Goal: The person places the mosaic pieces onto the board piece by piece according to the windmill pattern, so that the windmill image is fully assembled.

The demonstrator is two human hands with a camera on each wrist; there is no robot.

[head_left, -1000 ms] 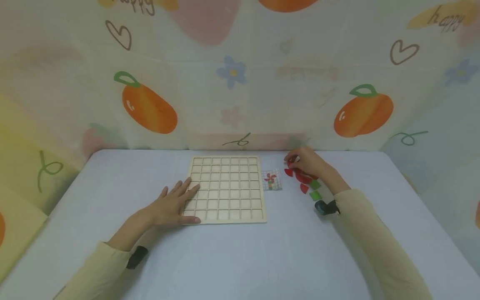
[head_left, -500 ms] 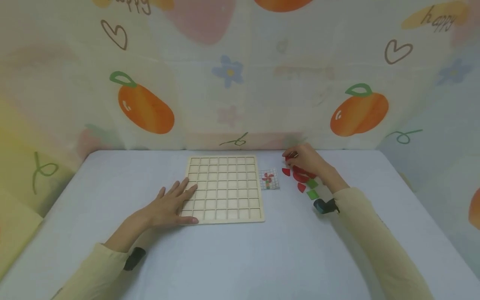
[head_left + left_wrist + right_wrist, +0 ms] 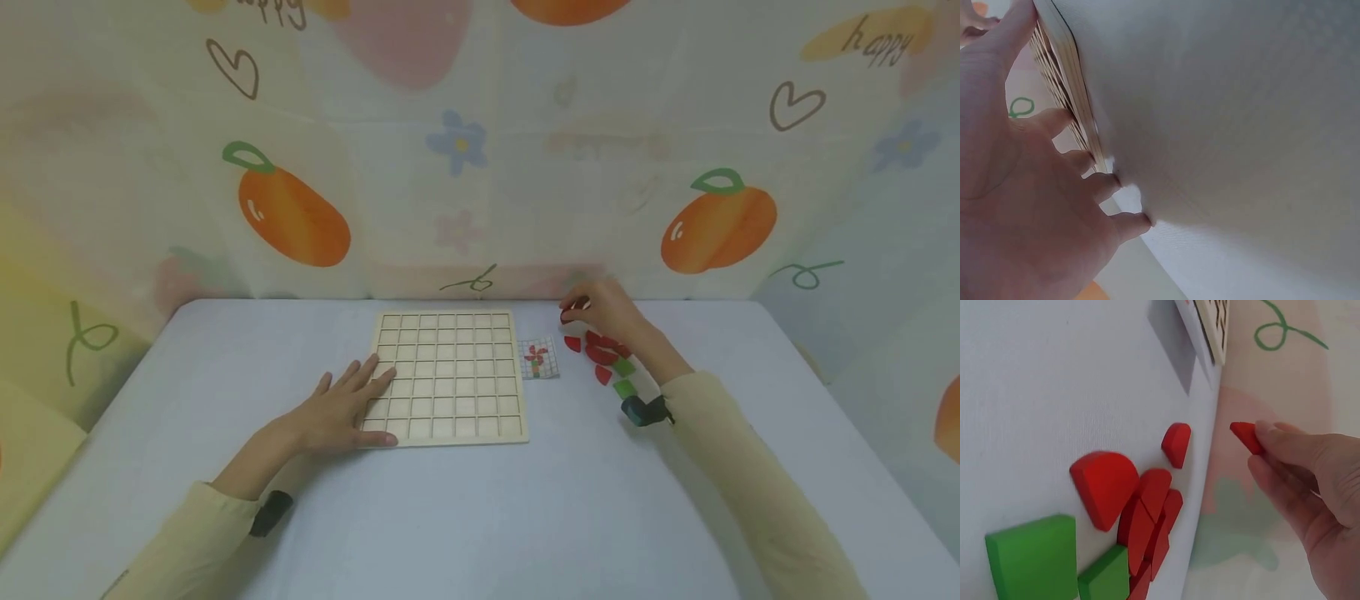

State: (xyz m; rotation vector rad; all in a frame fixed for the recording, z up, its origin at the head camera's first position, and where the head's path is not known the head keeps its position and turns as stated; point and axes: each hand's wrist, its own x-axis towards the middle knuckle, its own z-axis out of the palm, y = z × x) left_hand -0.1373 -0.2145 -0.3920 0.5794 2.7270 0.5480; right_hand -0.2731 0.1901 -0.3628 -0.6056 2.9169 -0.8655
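Between thumb and fingers, my right hand [image 3: 609, 312] pinches a small red block [image 3: 1246, 436], held above the table at the back right. Part of that block is hidden by the fingers. Below the hand lie several red blocks with curved edges [image 3: 1107, 487] and two green blocks [image 3: 1035, 559], close together on the cloth. My left hand [image 3: 333, 417] lies spread, its fingers and thumb over the left edge of a pale wooden grid board [image 3: 453, 387]. In the left wrist view, the thumb and some fingertips touch the board's side [image 3: 1072, 75].
A small picture card [image 3: 538, 358] with a red flower on a grid stands or leans at the board's right edge. White cloth [image 3: 465, 517] covers the table. Behind its far edge hangs a patterned curtain [image 3: 525, 200].
My right hand has risen slightly up and left from the pile with the red block between its fingers, uncovering more red blocks. The left hand has stayed on the board.
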